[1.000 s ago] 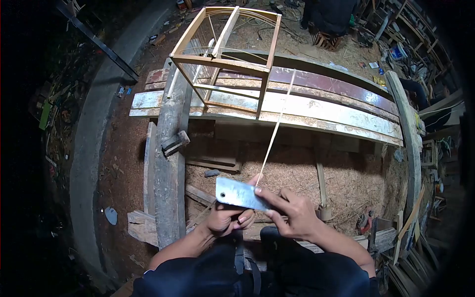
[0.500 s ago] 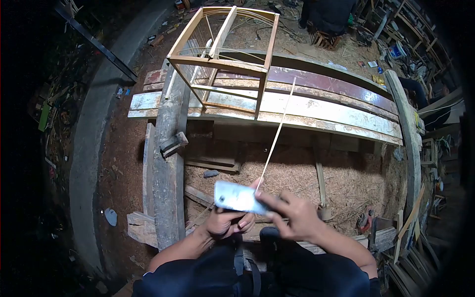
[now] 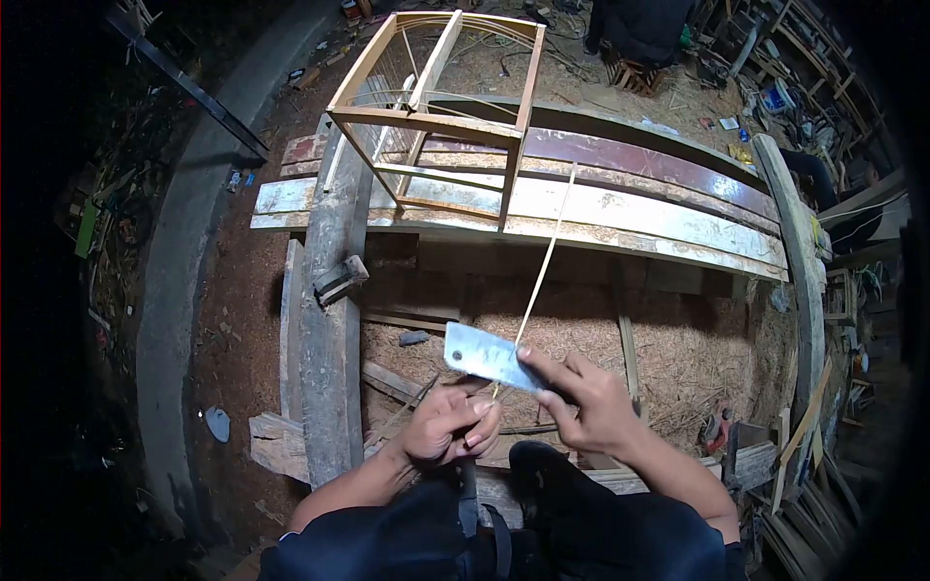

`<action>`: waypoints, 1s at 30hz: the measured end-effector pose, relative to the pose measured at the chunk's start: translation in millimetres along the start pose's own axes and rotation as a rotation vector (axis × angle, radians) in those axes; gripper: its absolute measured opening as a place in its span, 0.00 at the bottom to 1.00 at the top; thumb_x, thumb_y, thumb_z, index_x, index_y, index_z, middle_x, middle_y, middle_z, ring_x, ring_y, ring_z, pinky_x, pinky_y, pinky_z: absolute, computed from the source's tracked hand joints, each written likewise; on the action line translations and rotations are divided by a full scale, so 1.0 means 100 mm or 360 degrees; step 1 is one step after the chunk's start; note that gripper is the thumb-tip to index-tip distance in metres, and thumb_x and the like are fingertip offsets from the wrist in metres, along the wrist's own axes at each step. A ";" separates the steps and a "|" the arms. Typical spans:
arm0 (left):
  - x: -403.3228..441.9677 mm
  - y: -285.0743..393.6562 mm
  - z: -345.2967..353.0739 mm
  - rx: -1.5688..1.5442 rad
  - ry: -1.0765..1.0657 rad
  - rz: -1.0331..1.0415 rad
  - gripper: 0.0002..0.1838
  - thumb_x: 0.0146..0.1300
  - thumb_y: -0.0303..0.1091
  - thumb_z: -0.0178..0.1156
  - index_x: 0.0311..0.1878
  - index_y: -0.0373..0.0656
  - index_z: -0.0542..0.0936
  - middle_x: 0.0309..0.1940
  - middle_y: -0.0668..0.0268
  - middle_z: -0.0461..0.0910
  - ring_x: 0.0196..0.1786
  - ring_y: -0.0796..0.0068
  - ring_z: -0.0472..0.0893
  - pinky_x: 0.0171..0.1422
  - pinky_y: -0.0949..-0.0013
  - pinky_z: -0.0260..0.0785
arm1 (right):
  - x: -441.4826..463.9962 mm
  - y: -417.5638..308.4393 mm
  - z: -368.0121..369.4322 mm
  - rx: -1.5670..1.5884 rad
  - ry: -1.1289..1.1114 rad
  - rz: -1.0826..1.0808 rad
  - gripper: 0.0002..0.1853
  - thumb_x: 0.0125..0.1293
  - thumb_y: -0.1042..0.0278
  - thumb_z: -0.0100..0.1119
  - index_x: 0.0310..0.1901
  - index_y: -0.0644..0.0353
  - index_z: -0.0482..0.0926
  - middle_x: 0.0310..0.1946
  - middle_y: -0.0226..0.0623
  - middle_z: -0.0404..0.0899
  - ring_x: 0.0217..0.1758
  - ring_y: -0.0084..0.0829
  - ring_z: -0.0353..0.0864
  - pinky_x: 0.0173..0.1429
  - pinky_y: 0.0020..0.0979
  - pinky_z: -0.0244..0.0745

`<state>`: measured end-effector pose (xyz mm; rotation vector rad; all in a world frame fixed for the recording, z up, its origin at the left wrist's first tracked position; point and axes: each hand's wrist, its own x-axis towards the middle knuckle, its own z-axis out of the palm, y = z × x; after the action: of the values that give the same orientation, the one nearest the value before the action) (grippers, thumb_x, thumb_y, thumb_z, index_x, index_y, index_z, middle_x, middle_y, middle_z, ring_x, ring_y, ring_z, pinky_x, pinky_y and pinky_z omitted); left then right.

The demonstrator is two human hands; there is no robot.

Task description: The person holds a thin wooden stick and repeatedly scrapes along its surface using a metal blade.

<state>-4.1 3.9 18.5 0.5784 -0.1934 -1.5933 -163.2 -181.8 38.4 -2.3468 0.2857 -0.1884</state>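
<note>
Left hand [image 3: 448,423] pinches, just below the holed metal blade [image 3: 487,358], the near end of the thin wooden strip [image 3: 545,266] angling out ahead, right hand [image 3: 593,405] grips blade's right end; best keep strip steady, blade angle constant, pressure light

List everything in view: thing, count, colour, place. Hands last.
metal blade: 1, silver-grey, lower centre
thin stick: 1, pale, crossing the blade
open frame: 1, wood-brown, standing on the boards
boards: several, white and maroon, upper middle
left beam: 1, grey, left of centre
block: 1, dark and pale, on the left beam
right beam: 1, grey, right
shavings: uncounted, tan, on the ground
path: 1, grey, left
other person: at least 1, dark clothes, top
small clutter: uncounted, mixed, edges
left hand: 1, bare, holding the stick's near end
right hand: 1, bare, gripping the blade
</note>
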 end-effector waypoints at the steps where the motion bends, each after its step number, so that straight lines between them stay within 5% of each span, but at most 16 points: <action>1: 0.00 -0.03 -0.05 0.0037 -0.0022 0.0035 0.19 0.79 0.29 0.45 0.70 0.39 0.65 0.22 0.67 0.67 0.22 0.78 0.65 0.31 0.71 0.61 | 0.01 0.05 0.00 -0.0060 0.0068 0.0074 0.29 0.68 0.56 0.62 0.71 0.34 0.73 0.28 0.41 0.73 0.21 0.39 0.77 0.25 0.39 0.75; 4: -0.01 -0.02 0.07 -0.0134 0.0142 0.0018 0.13 0.79 0.30 0.45 0.60 0.35 0.70 0.22 0.67 0.66 0.22 0.78 0.66 0.30 0.71 0.61 | -0.04 -0.12 -0.01 -0.0036 -0.0083 -0.0048 0.29 0.64 0.62 0.65 0.69 0.42 0.76 0.27 0.39 0.71 0.22 0.37 0.74 0.27 0.38 0.73; 9: 0.01 0.00 0.02 -0.0023 0.0070 0.0019 0.14 0.80 0.28 0.43 0.63 0.37 0.69 0.22 0.67 0.67 0.21 0.79 0.65 0.30 0.72 0.62 | 0.02 0.01 -0.05 -0.0134 0.0061 0.0147 0.29 0.64 0.62 0.66 0.69 0.42 0.77 0.26 0.40 0.71 0.22 0.38 0.74 0.28 0.39 0.72; 12: -0.01 -0.02 0.03 0.0075 -0.0002 0.0108 0.17 0.80 0.29 0.43 0.67 0.37 0.67 0.21 0.67 0.66 0.21 0.79 0.65 0.29 0.73 0.61 | -0.03 -0.04 -0.03 -0.0101 -0.0002 -0.0004 0.28 0.68 0.56 0.62 0.71 0.33 0.73 0.28 0.41 0.74 0.22 0.40 0.77 0.27 0.40 0.76; 19: -0.02 -0.01 0.04 0.0041 0.0071 -0.0049 0.33 0.79 0.30 0.45 0.82 0.40 0.47 0.21 0.69 0.66 0.22 0.79 0.65 0.31 0.73 0.61 | 0.01 0.10 -0.03 -0.0112 0.0216 0.0054 0.27 0.68 0.58 0.62 0.70 0.36 0.75 0.28 0.41 0.75 0.23 0.40 0.79 0.27 0.40 0.76; 30: 0.05 0.03 0.01 -0.0021 -0.0014 0.0028 0.33 0.79 0.30 0.47 0.82 0.41 0.48 0.20 0.69 0.67 0.22 0.81 0.65 0.32 0.73 0.63 | 0.08 0.23 -0.04 -0.0326 0.0207 0.0198 0.28 0.68 0.58 0.63 0.71 0.34 0.74 0.28 0.43 0.74 0.24 0.44 0.80 0.28 0.43 0.76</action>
<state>-1.8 -1.4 19.3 0.5580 -0.1940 -1.5789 -159.8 -202.3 25.1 -2.5132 0.5354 -0.2625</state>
